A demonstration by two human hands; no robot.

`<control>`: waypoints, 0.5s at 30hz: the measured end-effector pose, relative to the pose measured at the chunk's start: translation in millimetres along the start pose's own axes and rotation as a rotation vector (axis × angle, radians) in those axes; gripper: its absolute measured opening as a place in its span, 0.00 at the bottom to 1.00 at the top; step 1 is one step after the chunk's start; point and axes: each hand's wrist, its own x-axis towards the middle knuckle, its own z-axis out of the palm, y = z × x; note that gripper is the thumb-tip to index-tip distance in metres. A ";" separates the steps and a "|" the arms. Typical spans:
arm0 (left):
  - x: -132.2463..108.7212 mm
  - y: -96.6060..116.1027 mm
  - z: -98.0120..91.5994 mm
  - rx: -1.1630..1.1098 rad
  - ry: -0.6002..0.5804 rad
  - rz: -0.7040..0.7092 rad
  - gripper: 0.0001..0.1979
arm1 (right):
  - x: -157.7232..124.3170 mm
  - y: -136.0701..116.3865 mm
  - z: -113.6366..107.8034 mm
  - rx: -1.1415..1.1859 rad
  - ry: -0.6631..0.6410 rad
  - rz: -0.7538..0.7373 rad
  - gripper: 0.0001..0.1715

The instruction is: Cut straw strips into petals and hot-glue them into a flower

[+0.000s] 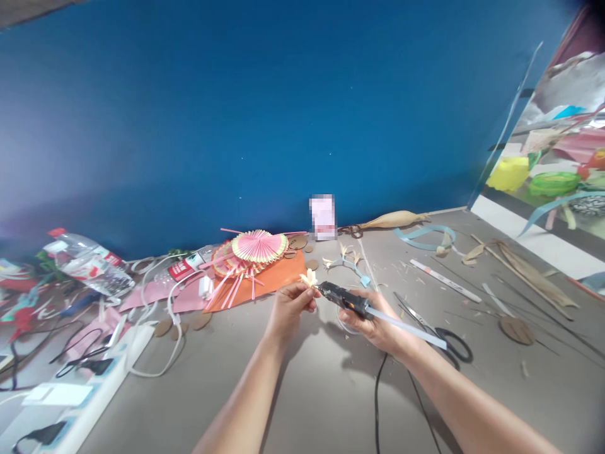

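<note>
Pinched between the fingers of my left hand (pixel 292 307) is a small cream-coloured flower (pixel 309 278). My right hand (pixel 371 320) is wrapped round a black glue gun (pixel 343 297). A long translucent glue stick (pixel 409 332) sticks out of its back end. The gun's nozzle points left and reaches the base of the flower; whether it touches cannot be made out. Just beyond my hands lies a light-blue stem (pixel 365 280) with several small cream flowers along it. Black-handled scissors (pixel 454 345) rest on the table right of my right hand.
A pink paper fan (pixel 259 246) lies on orange paper (pixel 278 282) at the back left. Plastic bottles (pixel 89 261) and a power strip (pixel 118 366) with cables stand further left. To the right are a white pen-like stick (pixel 445 281), dried husks (pixel 532 277) and a round wooden disc (pixel 517 330). A blue wall (pixel 283 113) rises behind.
</note>
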 end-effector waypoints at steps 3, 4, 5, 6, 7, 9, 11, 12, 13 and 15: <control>-0.1 0.1 -0.1 0.014 -0.003 -0.002 0.09 | -0.2 0.2 0.2 -0.004 -0.008 0.013 0.16; -0.1 0.3 -0.1 0.017 -0.002 -0.003 0.09 | -0.3 0.0 0.2 -0.007 -0.010 0.018 0.16; -0.2 0.5 0.0 0.020 -0.002 -0.002 0.09 | -0.4 -0.3 0.1 -0.011 -0.011 0.022 0.16; -0.2 0.8 0.0 0.025 -0.003 0.000 0.09 | -0.6 -0.7 0.0 -0.015 -0.011 0.023 0.16; -0.3 1.0 -0.1 0.032 -0.006 0.006 0.09 | -0.7 -1.0 -0.2 -0.022 -0.009 0.021 0.16; -0.6 1.5 -0.2 0.050 -0.013 0.025 0.09 | -1.0 -1.3 -0.5 -0.040 -0.005 0.014 0.16; -1.0 2.1 -0.1 0.072 -0.019 0.046 0.08 | -1.3 -1.2 -0.9 -0.058 -0.005 0.012 0.15; -1.2 2.5 0.2 0.083 -0.016 0.056 0.08 | -1.5 -1.0 -1.0 -0.064 -0.005 0.012 0.15; -1.5 3.1 0.6 0.094 -0.008 0.065 0.08 | -1.6 -0.8 -1.1 -0.070 -0.004 0.012 0.15; -2.1 5.0 2.0 0.114 0.021 0.082 0.09 | -1.8 -0.3 -1.3 -0.087 0.003 0.007 0.15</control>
